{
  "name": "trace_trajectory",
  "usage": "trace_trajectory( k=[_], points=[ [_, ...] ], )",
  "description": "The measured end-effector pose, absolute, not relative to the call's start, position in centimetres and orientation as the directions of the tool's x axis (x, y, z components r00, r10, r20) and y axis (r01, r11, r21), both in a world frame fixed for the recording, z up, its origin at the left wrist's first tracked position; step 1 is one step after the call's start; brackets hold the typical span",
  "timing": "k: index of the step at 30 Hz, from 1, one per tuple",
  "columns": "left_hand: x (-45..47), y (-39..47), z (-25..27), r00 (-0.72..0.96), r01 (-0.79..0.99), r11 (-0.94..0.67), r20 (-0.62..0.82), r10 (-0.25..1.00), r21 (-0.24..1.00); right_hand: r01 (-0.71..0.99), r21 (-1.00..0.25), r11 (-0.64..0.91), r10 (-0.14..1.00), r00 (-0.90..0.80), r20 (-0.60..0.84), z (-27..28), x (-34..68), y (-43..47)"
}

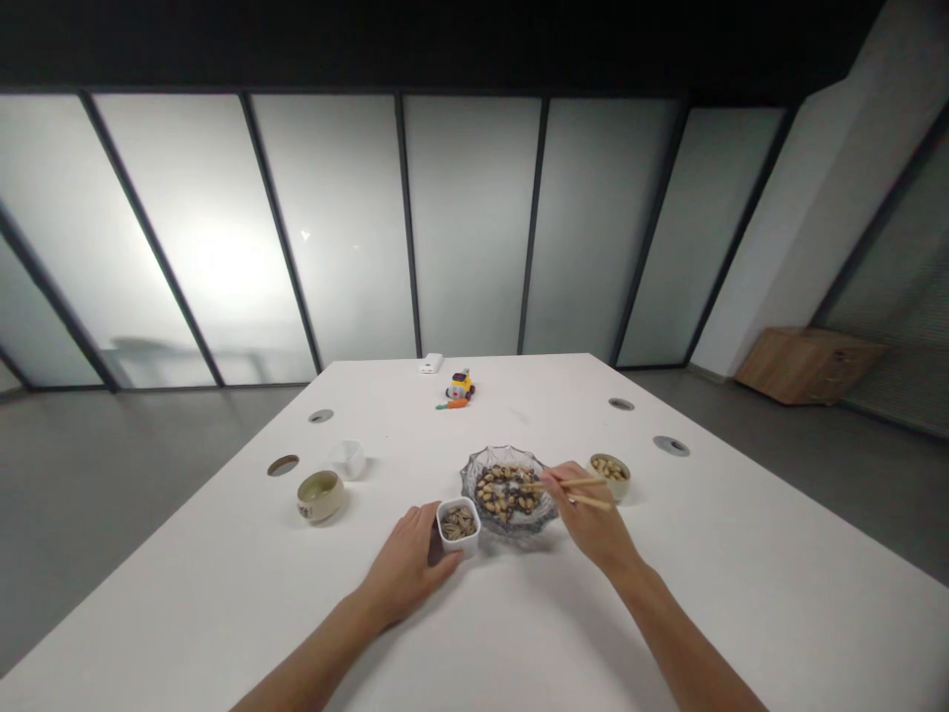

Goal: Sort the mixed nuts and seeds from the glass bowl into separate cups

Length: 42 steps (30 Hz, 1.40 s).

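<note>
My left hand (pixel 413 561) curls around the left and near sides of a small white square bowl (pixel 460 542), which holds sunflower seeds (pixel 459 522). Just beyond it stands a clear scalloped glass bowl (pixel 511 453) with a mix of pale nuts and dark seeds (pixel 508 492). My right hand (pixel 585 514) is closed on a pair of wooden chopsticks (pixel 578 484), whose tips reach over the mix in the glass bowl. Whether the tips pinch anything is too small to tell. Right of that hand is a small ceramic cup (pixel 617 487) of pale nuts.
To the left stand a ceramic cup (pixel 320 497) and a translucent white square bowl (pixel 347 460). Toward the far edge of the white table (pixel 415 643) lie a toy truck (pixel 461 385), a toy carrot (pixel 452 404) and a white device (pixel 431 363). Round cable holes line both sides.
</note>
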<state>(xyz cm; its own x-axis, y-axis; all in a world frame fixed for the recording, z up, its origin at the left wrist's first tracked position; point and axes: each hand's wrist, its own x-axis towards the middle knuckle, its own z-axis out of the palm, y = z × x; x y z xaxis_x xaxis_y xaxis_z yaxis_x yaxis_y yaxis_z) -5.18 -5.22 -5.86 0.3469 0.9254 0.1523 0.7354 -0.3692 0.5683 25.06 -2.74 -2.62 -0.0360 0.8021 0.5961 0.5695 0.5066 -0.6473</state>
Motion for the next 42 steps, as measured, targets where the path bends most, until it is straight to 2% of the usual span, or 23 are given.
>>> trace_trajectory(
  k=[2, 5, 8, 13, 18, 23, 25, 28, 31, 33, 34, 37, 39, 42],
  points=[
    [-5.1, -5.2, -5.9, 0.344, 0.739, -0.364, 0.147, 0.928, 0.567, 0.632, -0.608, 0.480, 0.768, 0.031, 0.639, -2.5, 25.7, -2.6],
    [-5.0, -5.2, -5.9, 0.338, 0.735, -0.364, 0.156, 0.928, 0.572, 0.570, -0.692, 0.443, 0.820, 0.054, 0.570, -2.6, 25.5, -2.5],
    [-5.0, -5.2, -6.0, 0.341, 0.724, -0.378, 0.177, 0.923, 0.576, 0.450, -0.756, 0.475, 0.863, -0.069, 0.501, -3.1, 24.1, -2.8],
    [-5.1, -5.2, -6.1, 0.346, 0.725, -0.386, 0.184, 0.920, 0.570, 0.416, -0.690, 0.592, 0.803, -0.234, 0.548, -3.5, 23.7, -3.0],
    [-5.0, -5.4, -5.5, 0.342, 0.728, -0.379, 0.176, 0.923, 0.571, 0.555, -0.646, 0.524, 0.817, -0.113, 0.565, -2.4, 25.2, -2.9],
    [-4.8, -5.5, -5.3, 0.331, 0.717, -0.379, 0.192, 0.924, 0.585, 0.553, -0.636, 0.538, 0.779, -0.039, 0.626, -1.6, 25.1, -3.3],
    [-4.8, -5.5, -5.4, 0.329, 0.707, -0.386, 0.207, 0.921, 0.593, 0.589, -0.594, 0.547, 0.714, 0.042, 0.699, -1.4, 25.3, -3.5],
    [-4.8, -5.6, -5.5, 0.316, 0.669, -0.400, 0.247, 0.916, 0.627, 0.660, -0.446, 0.605, 0.522, 0.094, 0.848, -0.9, 25.9, -3.9],
    [-4.7, -5.8, -5.5, 0.305, 0.614, -0.426, 0.299, 0.904, 0.664, 0.677, -0.215, 0.704, 0.290, 0.003, 0.957, -0.4, 26.2, -4.6],
    [-4.6, -6.1, -5.3, 0.310, 0.583, -0.442, 0.317, 0.896, 0.682, 0.660, -0.056, 0.749, 0.202, -0.147, 0.968, -0.1, 25.7, -5.5],
    [-4.5, -6.3, -5.2, 0.323, 0.569, -0.450, 0.315, 0.892, 0.689, 0.636, 0.017, 0.772, 0.201, -0.268, 0.942, -0.1, 25.2, -6.0],
    [-4.0, -7.0, -5.2, 0.410, 0.528, -0.485, 0.291, 0.864, 0.697, 0.621, 0.101, 0.778, 0.321, -0.530, 0.785, -0.4, 23.0, -7.5],
    [-3.7, -7.4, -5.4, 0.480, 0.496, -0.526, 0.287, 0.829, 0.691, 0.647, 0.072, 0.759, 0.462, -0.614, 0.640, -0.9, 21.5, -8.2],
    [-3.4, -7.6, -6.1, 0.551, 0.465, -0.572, 0.286, 0.784, 0.676, 0.729, -0.030, 0.684, 0.680, -0.623, 0.387, -1.2, 20.0, -8.7]
  ],
)
